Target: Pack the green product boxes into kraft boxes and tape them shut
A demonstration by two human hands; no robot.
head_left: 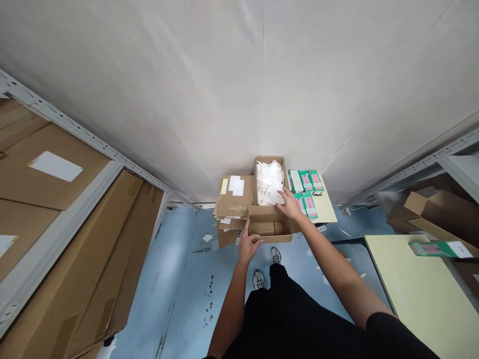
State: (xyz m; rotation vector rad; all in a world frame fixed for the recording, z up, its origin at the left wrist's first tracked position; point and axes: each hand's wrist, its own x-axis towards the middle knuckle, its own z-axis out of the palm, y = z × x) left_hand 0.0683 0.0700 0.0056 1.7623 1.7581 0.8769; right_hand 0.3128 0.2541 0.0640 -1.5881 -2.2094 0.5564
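My left hand [248, 245] grips the near left corner of an open cardboard box [270, 239], fingers along its left side and thumb at the near rim. Only bare cardboard shows inside it. Directly beyond stands a second open cardboard box [257, 179], filled with a heap of white paper-like pieces [269, 179]. At this box's near right corner is my right hand [288, 204], its thumb and fingers apart and the tips at the edge of the white pieces. Whether those fingertips touch a piece, I cannot tell.
Green and pink packets [309, 182] lie on a cream tabletop [328, 202] to the right. Flattened cardboard [228, 202] is stacked at left. Shelves with large cartons [93, 259] flank the left side. Another cream table [422, 284] holds a green packet [430, 248] at right.
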